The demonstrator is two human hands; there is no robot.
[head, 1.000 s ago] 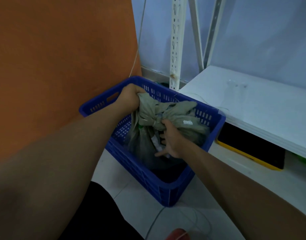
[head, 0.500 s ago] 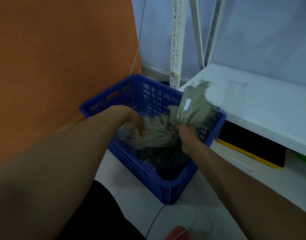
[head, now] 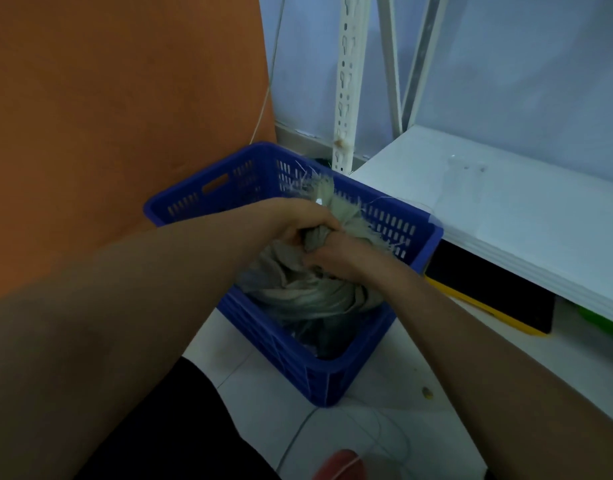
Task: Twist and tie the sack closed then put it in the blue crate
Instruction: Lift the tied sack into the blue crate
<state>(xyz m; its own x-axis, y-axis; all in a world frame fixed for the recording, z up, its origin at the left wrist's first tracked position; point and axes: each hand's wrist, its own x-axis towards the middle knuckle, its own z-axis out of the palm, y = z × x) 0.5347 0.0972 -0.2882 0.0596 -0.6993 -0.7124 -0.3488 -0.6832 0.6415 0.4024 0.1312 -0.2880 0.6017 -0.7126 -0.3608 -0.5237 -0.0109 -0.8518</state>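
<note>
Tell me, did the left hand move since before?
Yes. The left hand slid right along the blue crate, away from the handle slot, and now meets the right hand on the sack.

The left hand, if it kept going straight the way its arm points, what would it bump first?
Probably the frayed grey-green woven sack that the left hand already grips; beyond, the blue plastic crate's slotted wall.

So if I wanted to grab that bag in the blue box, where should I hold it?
Probably the bunched, twisted neck of the sack, coming from above. The cloth gathers narrow there, small enough for fingers to wrap, and the crate walls block the sides. Both the left hand and right hand grip there now.
</note>
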